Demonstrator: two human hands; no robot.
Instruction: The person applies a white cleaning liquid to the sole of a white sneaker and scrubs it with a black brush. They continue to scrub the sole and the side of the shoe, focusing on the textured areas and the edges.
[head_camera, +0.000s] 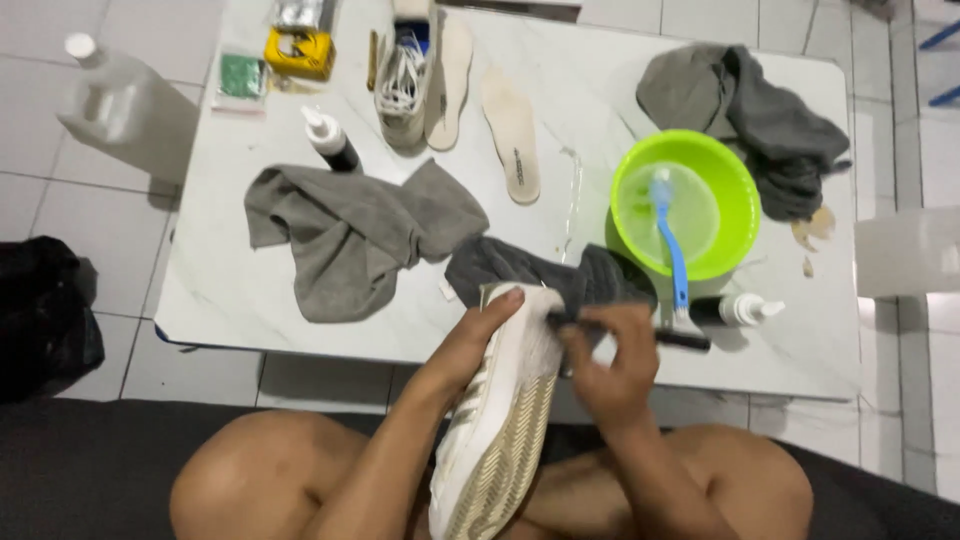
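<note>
Hands: left hand (478, 335) clamped around white sneaker (500, 420), held sole-up over the lap, just off the counter's (250, 290) near edge; right hand (610, 365) closed on a dark-handled brush (670, 337), bristles apparently at the toe. Risk: green basin (735, 215) near the right elbow; a wide stroke could tip it.

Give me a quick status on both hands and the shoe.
Left hand grips white sneaker, sole up. Right hand holds dark brush against its toe. Grey cloth just beyond; nothing blocking.
</note>
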